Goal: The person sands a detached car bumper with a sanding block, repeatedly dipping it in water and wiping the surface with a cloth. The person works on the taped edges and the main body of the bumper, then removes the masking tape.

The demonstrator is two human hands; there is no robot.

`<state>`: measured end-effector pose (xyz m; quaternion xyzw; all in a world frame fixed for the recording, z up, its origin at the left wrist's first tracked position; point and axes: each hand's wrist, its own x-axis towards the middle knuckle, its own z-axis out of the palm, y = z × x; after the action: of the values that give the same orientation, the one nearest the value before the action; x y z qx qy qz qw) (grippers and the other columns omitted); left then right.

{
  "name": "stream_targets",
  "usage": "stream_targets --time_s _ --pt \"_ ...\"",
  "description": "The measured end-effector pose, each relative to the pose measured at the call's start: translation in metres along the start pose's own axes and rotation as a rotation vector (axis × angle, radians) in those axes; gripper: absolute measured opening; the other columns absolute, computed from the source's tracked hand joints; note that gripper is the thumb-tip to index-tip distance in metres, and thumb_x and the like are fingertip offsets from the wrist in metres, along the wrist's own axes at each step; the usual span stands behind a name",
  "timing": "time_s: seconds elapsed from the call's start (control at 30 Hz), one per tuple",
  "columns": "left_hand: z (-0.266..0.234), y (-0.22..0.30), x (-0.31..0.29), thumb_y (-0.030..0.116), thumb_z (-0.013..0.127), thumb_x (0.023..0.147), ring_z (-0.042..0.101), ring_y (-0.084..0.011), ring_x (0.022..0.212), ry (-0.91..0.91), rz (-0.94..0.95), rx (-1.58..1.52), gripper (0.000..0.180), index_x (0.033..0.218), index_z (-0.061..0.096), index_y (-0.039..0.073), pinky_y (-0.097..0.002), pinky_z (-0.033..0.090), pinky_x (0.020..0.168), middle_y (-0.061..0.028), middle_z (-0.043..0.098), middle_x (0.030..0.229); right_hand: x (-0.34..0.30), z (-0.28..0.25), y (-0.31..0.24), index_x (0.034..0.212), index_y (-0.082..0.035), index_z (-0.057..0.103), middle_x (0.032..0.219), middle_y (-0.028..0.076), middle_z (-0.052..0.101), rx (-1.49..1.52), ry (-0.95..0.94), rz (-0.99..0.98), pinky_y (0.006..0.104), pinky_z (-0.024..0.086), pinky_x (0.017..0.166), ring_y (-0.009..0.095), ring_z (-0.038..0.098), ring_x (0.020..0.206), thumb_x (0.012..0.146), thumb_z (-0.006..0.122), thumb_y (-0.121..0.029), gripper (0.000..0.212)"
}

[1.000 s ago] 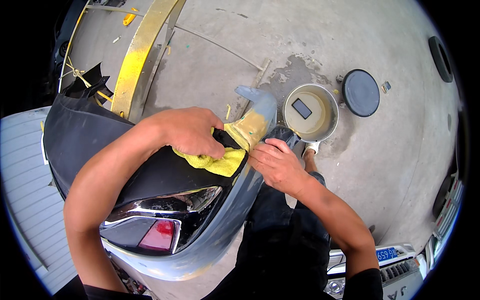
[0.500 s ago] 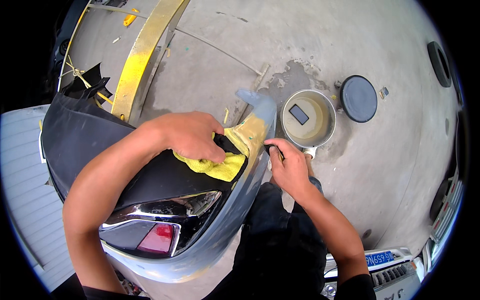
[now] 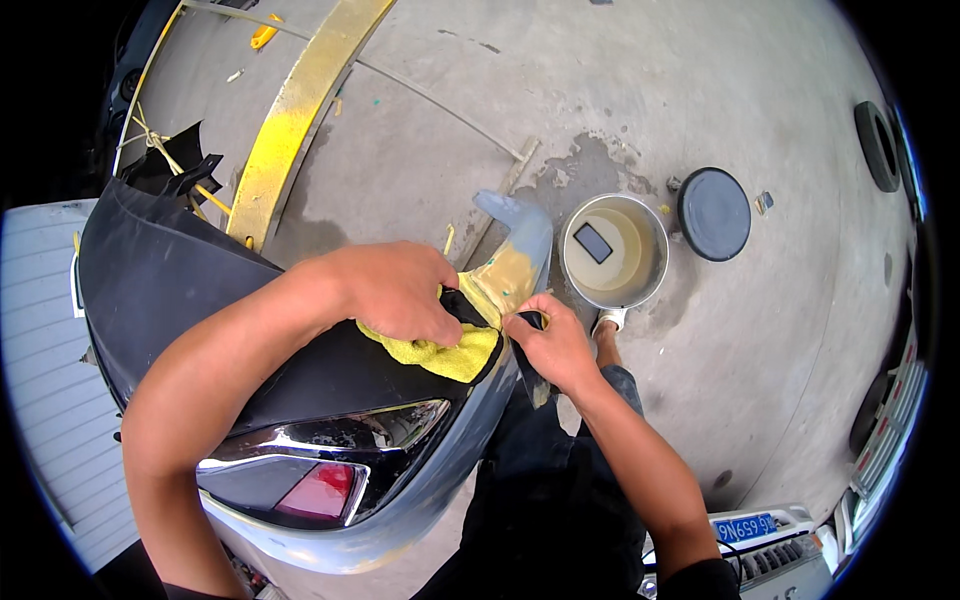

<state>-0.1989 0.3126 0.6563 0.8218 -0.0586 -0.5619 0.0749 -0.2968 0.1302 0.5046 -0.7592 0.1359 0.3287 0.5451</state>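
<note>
A car bumper point(image 3: 190, 275), black with a grey-blue sanded border, lies below me. Beige filler point(image 3: 502, 278) covers part of its far corner. My left hand point(image 3: 402, 295) presses a bunched yellow cloth point(image 3: 455, 357) onto the black face beside that corner, fingers curled over it. At the corner's right edge, my right hand point(image 3: 553, 345) pinches a dark thin sheet point(image 3: 537, 382) that looks like sandpaper; part of it hangs below the fingers. The fingertips hide where the sheet meets the edge. Nearer me is a lamp opening with a red reflector point(image 3: 318, 490).
A metal pot point(image 3: 662, 250) of cloudy water with a dark rectangular block point(image 3: 593, 243) stands on the right, beside a round dark lid point(image 3: 714, 214). A yellow curved frame point(image 3: 300, 105) rises far left. A tyre point(image 3: 876, 146) and a car front point(image 3: 775, 550) are at the right.
My right hand has moved left and up along the bumper edge, and more of the dark sheet shows below it. My left hand stays on the cloth. The whole view has shifted slightly.
</note>
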Motion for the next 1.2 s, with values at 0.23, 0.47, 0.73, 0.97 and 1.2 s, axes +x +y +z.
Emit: stream_targets --time_s 0.23,0.47,0.73,0.97,1.2 --pt "-0.001 0.004 -0.003 0.04 0.068 0.075 0.067 -0.0352 0.103 -0.031 0.007 0.003 0.066 0.128 0.063 0.0 -0.0396 0.052 0.09 -0.0206 0.072 0.105 0.022 0.006 -0.019 0.099 -0.008 0.068 0.085 0.022 0.069 -0.172 0.021 -0.117 0.0446 0.051 0.077 0.039 0.067 0.086 0.082 0.072 -0.032 0.029" --pt "0.005 -0.003 0.0 0.037 0.065 0.078 0.068 -0.0363 0.098 0.031 0.059 0.057 0.06 0.127 0.064 0.003 -0.0414 0.053 0.087 -0.0215 0.072 0.097 0.035 0.002 -0.039 0.097 -0.006 0.066 0.085 0.021 0.069 -0.246 -0.044 -0.157 0.0455 0.052 0.079 0.039 0.067 0.088 0.081 0.076 -0.032 0.032" --pt "0.011 -0.01 0.008 0.019 0.058 0.081 0.067 -0.0404 0.101 0.122 0.138 -0.052 0.044 0.122 0.068 0.004 -0.0451 0.052 0.091 -0.0264 0.07 0.104 0.015 -0.012 -0.012 0.1 -0.006 0.066 0.096 0.023 0.07 -0.216 -0.098 -0.153 0.0447 0.052 0.082 0.04 0.067 0.094 0.082 0.078 -0.034 0.036" --pt "0.009 -0.008 0.007 0.021 0.057 0.084 0.068 -0.0386 0.089 0.121 0.123 -0.012 0.038 0.117 0.07 0.005 -0.0452 0.052 0.082 -0.0227 0.071 0.089 0.024 -0.005 -0.008 0.102 -0.008 0.066 0.099 0.021 0.069 -0.121 -0.073 -0.129 0.0429 0.05 0.084 0.037 0.066 0.099 0.084 0.075 -0.034 0.033" --pt "-0.003 0.015 -0.001 0.035 0.066 0.079 0.067 -0.0395 0.097 0.032 0.012 0.002 0.048 0.114 0.071 0.002 -0.044 0.053 0.088 -0.0237 0.071 0.1 0.026 0.003 -0.016 0.102 -0.004 0.065 0.096 0.022 0.069 -0.07 -0.022 -0.143 0.0422 0.051 0.081 0.037 0.067 0.092 0.084 0.072 -0.027 0.03"
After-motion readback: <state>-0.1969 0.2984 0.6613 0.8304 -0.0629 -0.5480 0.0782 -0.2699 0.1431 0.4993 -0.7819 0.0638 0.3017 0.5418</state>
